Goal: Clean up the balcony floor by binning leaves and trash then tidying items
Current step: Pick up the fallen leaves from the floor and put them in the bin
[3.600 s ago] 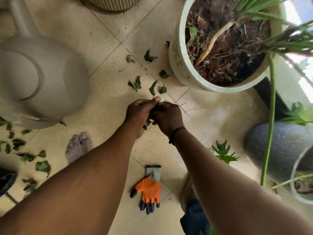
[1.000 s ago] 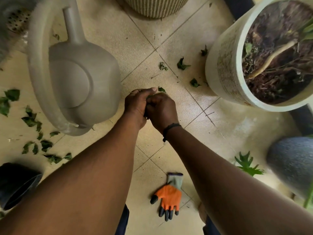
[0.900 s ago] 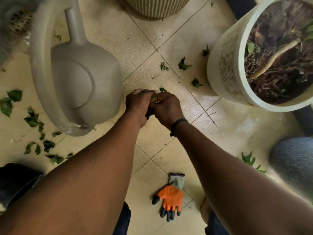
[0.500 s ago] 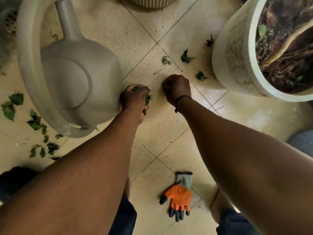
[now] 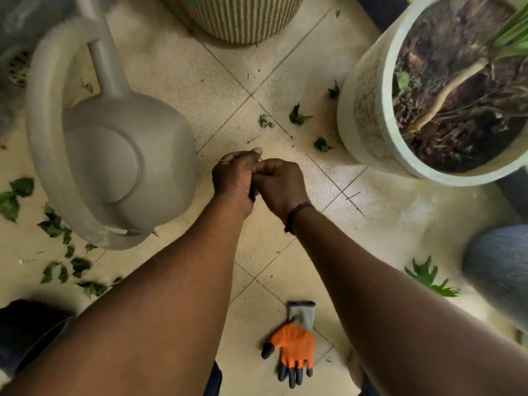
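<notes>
Right hand [image 5: 281,182] is back against left hand [image 5: 234,174]; both are curling together, apparently clutching gathered leaves, mostly hidden.

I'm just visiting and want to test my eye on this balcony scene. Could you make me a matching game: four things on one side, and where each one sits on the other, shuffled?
Things:
1. watering can
2. orange glove
3. white plant pot
4. ribbed basket

Places:
A. top edge of the view, beyond the hands
B. on the tiles between the two forearms, near the person
C. left of the hands, loose leaves beside it
D. right of the hands, filled with soil

Pairs: 1-C, 2-B, 3-D, 4-A
</notes>
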